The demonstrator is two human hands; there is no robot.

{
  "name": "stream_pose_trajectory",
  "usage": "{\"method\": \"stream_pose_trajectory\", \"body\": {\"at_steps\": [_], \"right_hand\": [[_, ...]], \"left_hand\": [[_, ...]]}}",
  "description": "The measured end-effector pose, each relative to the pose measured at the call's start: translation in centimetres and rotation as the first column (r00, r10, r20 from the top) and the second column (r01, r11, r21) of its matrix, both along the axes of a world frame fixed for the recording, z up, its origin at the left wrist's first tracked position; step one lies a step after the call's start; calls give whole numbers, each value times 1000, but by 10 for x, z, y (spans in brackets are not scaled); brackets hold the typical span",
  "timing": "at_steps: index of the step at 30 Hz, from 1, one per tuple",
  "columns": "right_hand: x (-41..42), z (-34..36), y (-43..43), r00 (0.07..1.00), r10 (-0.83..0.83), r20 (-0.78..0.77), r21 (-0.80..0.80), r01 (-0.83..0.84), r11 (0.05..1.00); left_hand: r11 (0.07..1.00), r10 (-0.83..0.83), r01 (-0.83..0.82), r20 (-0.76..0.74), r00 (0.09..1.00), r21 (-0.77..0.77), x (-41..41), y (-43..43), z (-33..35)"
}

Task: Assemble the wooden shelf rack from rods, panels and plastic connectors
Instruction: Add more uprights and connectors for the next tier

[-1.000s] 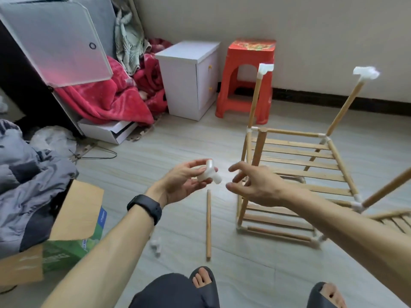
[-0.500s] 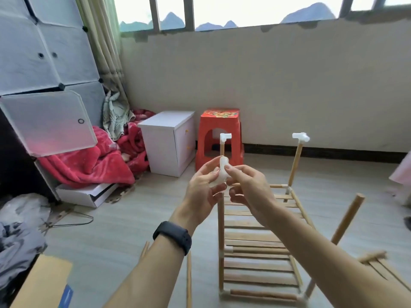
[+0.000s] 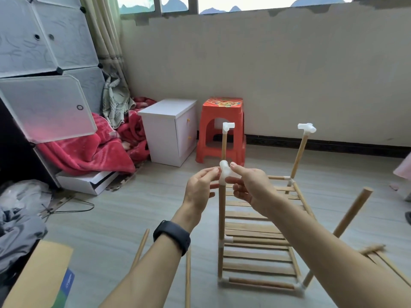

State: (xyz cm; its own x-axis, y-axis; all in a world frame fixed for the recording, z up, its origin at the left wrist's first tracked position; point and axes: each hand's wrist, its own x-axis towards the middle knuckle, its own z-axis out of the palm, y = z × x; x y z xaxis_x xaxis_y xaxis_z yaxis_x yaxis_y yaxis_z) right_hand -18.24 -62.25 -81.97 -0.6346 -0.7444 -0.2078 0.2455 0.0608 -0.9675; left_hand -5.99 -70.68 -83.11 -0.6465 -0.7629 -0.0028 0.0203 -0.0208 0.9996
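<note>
A partly built wooden rack stands on the floor with slatted panels and upright rods. A white plastic connector sits at the top of the near left upright rod. My left hand pinches the connector from the left. My right hand pinches it from the right with thumb and forefinger. Two far uprights carry white connectors. The near right rod leans outward with a bare top.
Loose rods lie on the floor by my left forearm. Another slatted panel lies at the right. A cardboard box, red stool, white cabinet and cube wardrobe stand left and behind.
My head has tilted up. Both hands rose from above the floor and brought the connector onto the top of the near left upright, where both now pinch it.
</note>
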Motion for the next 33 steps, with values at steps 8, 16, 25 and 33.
{"method": "stream_pose_trajectory", "body": {"at_steps": [8, 16, 25, 33], "right_hand": [[3, -3, 5, 979, 33, -201, 0, -34, 999], [-1, -8, 7, 979, -18, -202, 17, 22, 1000], [-6, -18, 13, 940, -44, -339, -51, 28, 998], [3, -19, 16, 942, -72, -329, -37, 63, 997]], "left_hand": [[998, -65, 65, -29, 997, -2, -1, -3, -4], [998, -53, 52, -36, 998, -30, -11, -1, -8], [999, -43, 41, -77, 996, -23, -17, 2, -15], [998, -53, 50, -69, 996, -41, -16, 2, -21]]}}
